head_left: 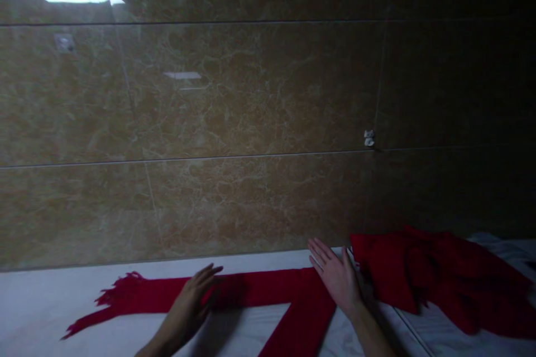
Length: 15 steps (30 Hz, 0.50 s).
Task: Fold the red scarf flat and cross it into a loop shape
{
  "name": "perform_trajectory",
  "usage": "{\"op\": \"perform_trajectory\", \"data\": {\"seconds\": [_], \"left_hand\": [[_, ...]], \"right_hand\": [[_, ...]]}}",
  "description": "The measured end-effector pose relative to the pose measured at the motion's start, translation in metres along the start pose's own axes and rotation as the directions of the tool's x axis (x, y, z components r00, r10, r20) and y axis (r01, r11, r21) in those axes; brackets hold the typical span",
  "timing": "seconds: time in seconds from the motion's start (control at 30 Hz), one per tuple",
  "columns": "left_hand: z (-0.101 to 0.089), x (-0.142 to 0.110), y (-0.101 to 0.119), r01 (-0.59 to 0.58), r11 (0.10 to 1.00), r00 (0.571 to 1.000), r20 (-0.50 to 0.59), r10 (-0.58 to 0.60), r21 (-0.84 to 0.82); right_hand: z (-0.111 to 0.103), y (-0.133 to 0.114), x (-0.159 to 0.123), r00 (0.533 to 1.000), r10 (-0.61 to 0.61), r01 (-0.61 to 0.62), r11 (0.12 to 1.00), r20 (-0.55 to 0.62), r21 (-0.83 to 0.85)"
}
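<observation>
A red scarf (pixel 259 288) with a fringed end at the left lies flat on a white surface. Near its right end it bends and runs down toward me, out of the frame. My left hand (pixel 196 295) is over the scarf's middle-left stretch, fingers apart and holding nothing. Above the bend is my right hand (pixel 335 276), its fingers stretched out and the thumb apart. Whether either hand touches the cloth I cannot tell.
A heap of red cloth (pixel 439 279) lies crumpled on the right. Behind the white surface (pixel 33 290) rises a brown tiled wall (pixel 259 111). It bears a small white fitting (pixel 369 138) and a socket-like plate (pixel 64 43).
</observation>
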<state>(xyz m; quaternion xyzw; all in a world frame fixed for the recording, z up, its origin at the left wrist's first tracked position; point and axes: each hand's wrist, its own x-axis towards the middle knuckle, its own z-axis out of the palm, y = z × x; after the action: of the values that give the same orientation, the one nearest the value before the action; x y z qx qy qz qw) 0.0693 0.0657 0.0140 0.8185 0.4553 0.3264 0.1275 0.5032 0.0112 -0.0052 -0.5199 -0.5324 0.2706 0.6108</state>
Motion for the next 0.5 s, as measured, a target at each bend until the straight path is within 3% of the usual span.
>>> {"op": "perform_trajectory", "data": {"seconds": [0.1,0.17,0.23,0.3,0.37,0.5], "left_hand": [[0.058,0.015,0.044,-0.095,0.987,0.97,0.234,0.063,0.128],[0.081,0.023,0.061,-0.111,0.967,0.937,0.349,0.025,0.229],[0.094,0.026,0.063,-0.063,0.933,0.913,0.399,-0.09,0.355],[0.097,0.025,0.05,-0.005,0.88,0.902,0.381,-0.201,0.475],[0.09,0.019,0.025,0.007,0.834,0.906,0.349,-0.238,0.552],[0.052,0.0,-0.038,0.019,0.754,0.925,0.275,-0.263,0.657]], "right_hand": [[0.01,0.004,-0.001,0.994,0.099,-0.11,0.948,0.05,0.298],[0.015,0.017,-0.001,0.978,0.195,-0.206,0.874,0.071,0.439],[0.018,0.034,0.0,0.948,0.305,-0.302,0.782,0.088,0.545],[0.019,0.051,0.002,0.914,0.393,-0.362,0.682,0.098,0.635],[0.019,0.063,0.004,0.889,0.445,-0.38,0.587,0.108,0.715],[0.018,0.071,0.006,0.862,0.489,-0.375,0.441,0.132,0.816]]}}
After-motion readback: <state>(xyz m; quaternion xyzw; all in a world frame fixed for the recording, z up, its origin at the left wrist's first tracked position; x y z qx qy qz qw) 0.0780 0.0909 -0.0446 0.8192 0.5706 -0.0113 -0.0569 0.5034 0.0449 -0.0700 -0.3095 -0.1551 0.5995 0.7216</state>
